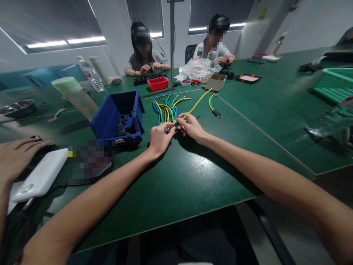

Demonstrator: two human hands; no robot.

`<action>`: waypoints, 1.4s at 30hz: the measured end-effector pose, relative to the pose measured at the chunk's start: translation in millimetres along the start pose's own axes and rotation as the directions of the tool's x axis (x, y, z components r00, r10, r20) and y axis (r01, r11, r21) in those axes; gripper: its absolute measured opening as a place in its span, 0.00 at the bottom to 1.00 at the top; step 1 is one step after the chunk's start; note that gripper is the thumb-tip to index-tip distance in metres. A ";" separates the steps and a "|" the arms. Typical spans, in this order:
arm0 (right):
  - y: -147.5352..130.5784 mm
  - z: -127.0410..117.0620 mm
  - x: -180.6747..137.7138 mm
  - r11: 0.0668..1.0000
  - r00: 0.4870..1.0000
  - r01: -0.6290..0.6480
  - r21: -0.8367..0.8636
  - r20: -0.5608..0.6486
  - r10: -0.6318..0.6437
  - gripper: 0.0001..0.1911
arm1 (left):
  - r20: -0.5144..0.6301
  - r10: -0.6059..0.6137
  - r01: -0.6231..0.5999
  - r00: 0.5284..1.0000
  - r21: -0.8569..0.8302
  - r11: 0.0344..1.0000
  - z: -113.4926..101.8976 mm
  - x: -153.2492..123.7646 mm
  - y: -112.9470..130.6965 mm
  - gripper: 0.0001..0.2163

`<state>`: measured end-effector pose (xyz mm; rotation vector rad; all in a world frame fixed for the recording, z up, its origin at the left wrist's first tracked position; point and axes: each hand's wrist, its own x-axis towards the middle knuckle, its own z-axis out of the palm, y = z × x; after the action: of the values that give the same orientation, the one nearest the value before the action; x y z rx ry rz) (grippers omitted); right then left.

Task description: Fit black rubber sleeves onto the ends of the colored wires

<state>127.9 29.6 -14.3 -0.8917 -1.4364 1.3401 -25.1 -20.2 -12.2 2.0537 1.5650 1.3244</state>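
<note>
My left hand (160,139) is closed on a small black connector (176,125), which shows between my two hands. My right hand (192,127) pinches a yellow wire (199,103) close to that connector; the wire's free end points up and away to the right. Just beyond my hands lies a loose bunch of blue, yellow and green wires (167,106). To the right of the bunch rests a black plug with yellow and green wires (215,110). Left of my hands a blue bin (117,116) holds several black parts (124,123). My fingers partly hide the connector.
A red tray (158,84), a tan box (216,82) and a plastic bag (197,70) stand near a metal pole (172,48). Two people sit across the table. At left are another person's hand (19,156), a white power bank (41,176) and bottles. A green basket (335,86) is right.
</note>
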 end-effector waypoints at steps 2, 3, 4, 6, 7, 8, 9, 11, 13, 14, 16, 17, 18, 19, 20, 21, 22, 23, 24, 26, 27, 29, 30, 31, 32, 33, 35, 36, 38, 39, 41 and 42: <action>0.9 -0.1 0.7 1.000 1.000 -0.005 0.026 0.010 0.004 0.12 | 0.003 -0.013 0.013 1.000 -0.010 1.000 0.1 -0.1 0.0 0.07; 1.3 -0.2 0.9 0.999 1.000 -0.004 0.035 0.010 0.004 0.13 | 0.003 -0.020 0.021 1.000 -0.013 1.000 0.2 -0.2 0.0 0.08; 1.6 -0.3 1.1 0.999 1.000 -0.003 0.041 0.010 0.003 0.15 | 0.004 -0.028 0.028 1.000 -0.012 1.000 0.3 -0.4 -0.1 0.08; 1.9 -0.3 1.2 0.999 1.000 0.002 0.046 0.008 -0.003 0.17 | 0.005 -0.038 0.038 0.999 0.006 0.999 0.8 -0.9 -0.4 0.08; 1.9 -0.3 1.2 0.999 1.000 0.006 0.046 0.005 -0.006 0.18 | 0.004 -0.041 0.041 0.999 0.018 0.999 1.1 -1.1 -0.8 0.09; 1.8 -0.2 1.1 0.999 1.000 0.010 0.044 0.002 -0.010 0.19 | 0.003 -0.042 0.042 0.999 0.031 0.999 1.4 -1.4 -1.1 0.09; 1.7 -0.2 1.0 0.999 1.000 0.014 0.042 -0.002 -0.014 0.20 | 0.003 -0.040 0.039 0.999 0.043 0.998 1.7 -1.7 -1.4 0.09; 1.3 -0.1 0.8 0.999 1.000 0.020 0.041 -0.007 -0.020 0.21 | 0.003 -0.032 0.032 0.999 0.067 0.997 2.1 -2.0 -1.8 0.09; 1.1 0.2 0.6 0.999 1.000 0.021 0.043 -0.011 -0.020 0.21 | 0.008 -0.027 0.026 1.000 0.087 0.996 1.9 -2.3 -1.5 0.09; 1.1 0.4 0.4 0.999 1.000 0.020 0.045 -0.015 -0.019 0.21 | 0.013 -0.028 0.027 1.000 0.097 0.995 1.7 -2.4 -1.3 0.10; 1.4 0.8 0.2 0.999 1.000 0.015 0.046 -0.018 -0.015 0.21 | 0.027 -0.038 0.034 0.999 0.118 0.992 1.0 -2.4 -0.7 0.10; 1.6 1.1 0.2 0.999 1.000 0.014 0.045 -0.018 -0.013 0.21 | 0.037 -0.044 0.039 0.998 0.129 0.991 0.7 -2.4 -0.5 0.10; 1.8 1.4 0.1 0.999 1.000 0.015 0.042 -0.017 -0.015 0.21 | 0.048 -0.049 0.042 0.998 0.136 0.990 0.4 -2.3 -0.6 0.10; 2.0 1.7 0.2 0.999 1.000 0.019 0.038 -0.017 -0.018 0.21 | 0.059 -0.050 0.042 0.997 0.138 0.990 0.4 -2.1 -0.8 0.10; 2.2 1.8 0.2 0.999 1.000 0.023 0.035 -0.020 -0.022 0.21 | 0.070 -0.046 0.037 0.996 0.134 0.990 0.5 -1.8 -1.1 0.10; 2.4 1.9 0.3 0.999 0.999 0.027 0.034 -0.022 -0.026 0.21 | 0.079 -0.038 0.028 0.996 0.124 0.992 0.7 -1.6 -1.5 0.10; 2.5 1.9 0.5 0.999 0.999 0.030 0.034 -0.024 -0.029 0.21 | 0.084 -0.025 0.015 0.996 0.113 0.994 1.1 -1.4 -2.0 0.09; 2.5 1.8 0.5 0.999 0.999 0.031 0.034 -0.026 -0.030 0.21 | 0.085 -0.011 0.002 0.996 0.105 0.994 1.6 -1.3 -2.3 0.09; 2.3 1.7 0.5 0.999 0.999 0.027 0.034 -0.026 -0.027 0.22 | 0.082 0.003 -0.012 0.997 0.106 0.994 2.1 -1.4 -2.5 0.09; 1.5 1.6 0.1 0.999 1.000 0.017 0.034 -0.016 -0.016 0.23 | 0.077 0.031 -0.041 0.997 0.129 0.991 3.0 -2.1 -2.1 0.09; 0.9 1.9 -0.3 0.999 1.000 0.013 0.034 -0.003 -0.013 0.23 | 0.075 0.044 -0.055 0.996 0.147 0.988 3.2 -2.7 -1.6 0.10; -1.0 2.9 -1.7 0.999 0.999 0.008 0.035 0.036 -0.009 0.23 | 0.072 0.070 -0.082 0.995 0.181 0.980 3.1 -4.3 -0.2 0.12; -2.1 3.6 -2.5 0.999 0.998 0.010 0.035 0.056 -0.012 0.23 | 0.066 0.080 -0.092 0.995 0.197 0.976 2.8 -5.2 0.4 0.11; -3.3 4.4 -3.4 0.999 0.997 0.015 0.036 0.072 -0.017 0.23 | 0.056 0.089 -0.099 0.994 0.212 0.972 2.4 -6.0 1.0 0.09; -4.4 5.1 -4.1 0.999 0.996 0.019 0.036 0.083 -0.022 0.22 | 0.045 0.097 -0.105 0.994 0.224 0.969 2.0 -6.7 1.4 0.08; -5.3 5.7 -4.6 0.999 0.996 0.024 0.034 0.087 -0.027 0.21 | 0.034 0.105 -0.110 0.994 0.232 0.966 1.5 -7.2 1.7 0.07; -6.1 5.9 -4.9 0.999 0.995 0.041 0.021 0.086 -0.043 0.19 | 0.022 0.116 -0.118 0.993 0.242 0.963 0.4 -7.9 2.0 0.07; -5.8 5.4 -4.5 0.999 0.995 0.051 0.007 0.088 -0.051 0.18 | 0.024 0.123 -0.125 0.992 0.246 0.961 -0.1 -8.0 2.2 0.07; -3.8 3.2 -3.2 0.997 0.993 0.069 -0.036 0.101 -0.065 0.17 | 0.048 0.142 -0.150 0.989 0.266 0.952 -1.2 -8.1 2.7 0.07; -2.3 1.7 -2.3 0.995 0.992 0.074 -0.065 0.112 -0.066 0.16 | 0.066 0.154 -0.167 0.986 0.284 0.944 -1.7 -8.1 3.2 0.07; 0.9 -1.6 -1.0 0.989 0.989 0.074 -0.126 0.136 -0.057 0.15 | 0.099 0.179 -0.202 0.979 0.331 0.922 -2.6 -8.3 4.3 0.06; 2.3 -3.1 -0.6 0.985 0.988 0.073 -0.154 0.146 -0.050 0.14 | 0.111 0.189 -0.216 0.976 0.358 0.908 -2.8 -8.5 4.9 0.05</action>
<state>130.9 30.3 -16.8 -0.8608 -1.6865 1.2771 -24.3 -30.4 -11.8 2.5202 1.7121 1.0605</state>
